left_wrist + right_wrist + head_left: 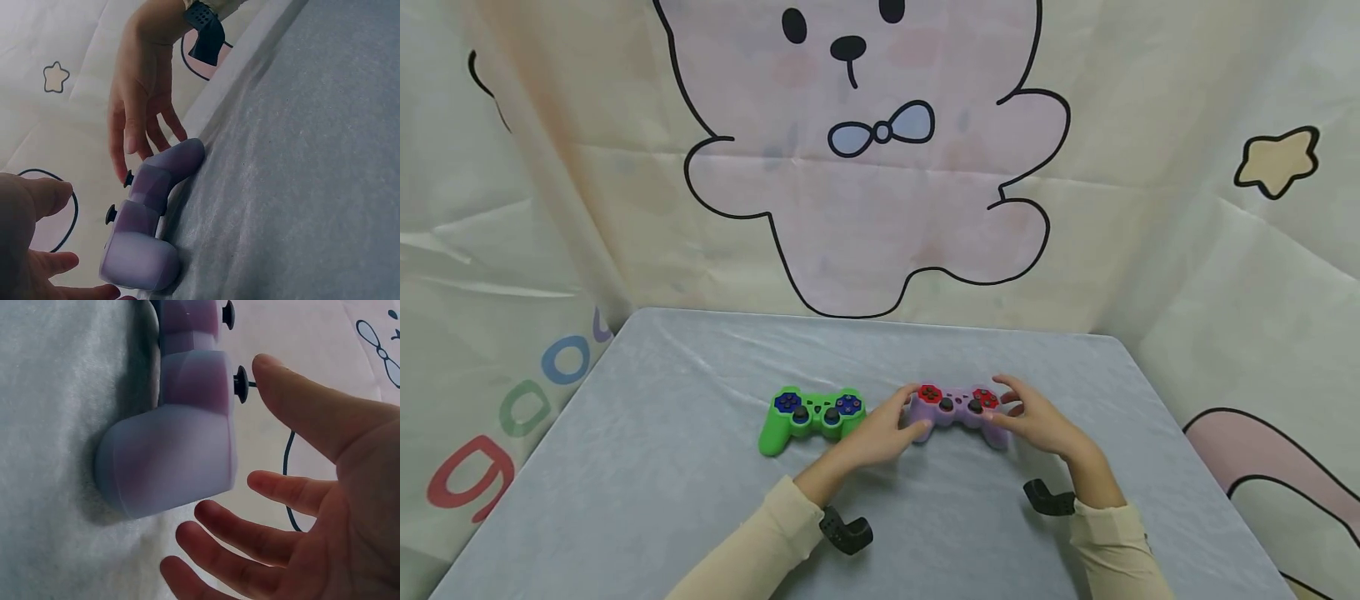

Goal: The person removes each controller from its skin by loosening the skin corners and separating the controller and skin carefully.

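Observation:
A purple game controller [955, 410] with red button pads and dark thumbsticks lies on the cloth-covered table. At its left end is my left hand [880, 433], thumb and fingers spread apart. My right hand [1039, 421] is at the other end, its fingers parted and loosely bent. In the right wrist view, a gap shows between the right thumb [294, 403] and the controller's thumbstick [241, 384]. The left wrist view has the left fingers [53, 262] beside the near grip; whether a fingertip touches it I cannot tell.
A green game controller [808, 419] with blue button pads lies just left of the purple one, its right grip partly behind my left hand. Pale cloth covers the table [700, 467]. A printed curtain [880, 233] hangs behind the far edge and along both sides.

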`<state>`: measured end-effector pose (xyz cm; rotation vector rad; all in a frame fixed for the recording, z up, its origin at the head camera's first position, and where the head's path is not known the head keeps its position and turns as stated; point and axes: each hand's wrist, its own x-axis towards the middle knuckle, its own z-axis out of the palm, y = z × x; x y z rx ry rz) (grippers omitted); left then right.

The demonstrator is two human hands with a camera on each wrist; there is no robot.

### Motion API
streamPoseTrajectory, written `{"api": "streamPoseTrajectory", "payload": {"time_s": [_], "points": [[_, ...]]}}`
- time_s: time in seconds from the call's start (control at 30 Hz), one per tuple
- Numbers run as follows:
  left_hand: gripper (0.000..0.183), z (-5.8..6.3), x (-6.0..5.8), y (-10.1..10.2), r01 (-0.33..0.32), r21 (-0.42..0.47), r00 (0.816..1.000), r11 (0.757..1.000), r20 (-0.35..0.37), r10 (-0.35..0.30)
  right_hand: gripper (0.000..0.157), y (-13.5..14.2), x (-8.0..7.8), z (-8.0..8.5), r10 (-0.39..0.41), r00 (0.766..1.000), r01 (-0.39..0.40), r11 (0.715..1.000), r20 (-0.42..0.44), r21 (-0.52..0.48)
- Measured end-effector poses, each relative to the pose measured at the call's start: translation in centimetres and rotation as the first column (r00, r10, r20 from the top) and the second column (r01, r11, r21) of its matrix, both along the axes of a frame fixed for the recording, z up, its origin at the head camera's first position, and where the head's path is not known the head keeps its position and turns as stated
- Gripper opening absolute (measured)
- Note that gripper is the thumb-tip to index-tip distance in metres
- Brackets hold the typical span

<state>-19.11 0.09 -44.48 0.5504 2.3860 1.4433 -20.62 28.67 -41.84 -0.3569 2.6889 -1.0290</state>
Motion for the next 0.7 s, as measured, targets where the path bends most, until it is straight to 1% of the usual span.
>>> {"api": "streamPoseTrajectory", "payload": {"time_s": [0.17,0.3,0.43,0.7], "points": [[0.066,-0.3,-0.2,0.2,-0.012,0.008,1.000,1.000,0.001,0.012,0.078,-0.2,-0.2,-0.5,0.011,0.999,-0.010,1.000,0.041,-0.023],[0.068,-0.6,-0.2,0.5,-0.022,0.011,1.000,1.000,-0.005,0.022,0.077,-0.2,0.0,-0.8,0.005,0.999,-0.004,1.000,0.044,-0.016],[0.070,-0.9,0.1,0.6,-0.034,0.023,0.999,0.999,0.014,0.034,0.075,-0.2,0.1,-1.3,0.003,0.999,-0.002,1.000,0.051,-0.011],[0.071,-0.9,0.2,0.8,-0.032,0.037,0.999,0.999,0.026,0.031,0.077,0.0,-0.2,-1.5,-0.009,0.999,0.009,1.000,0.046,-0.005]]}}
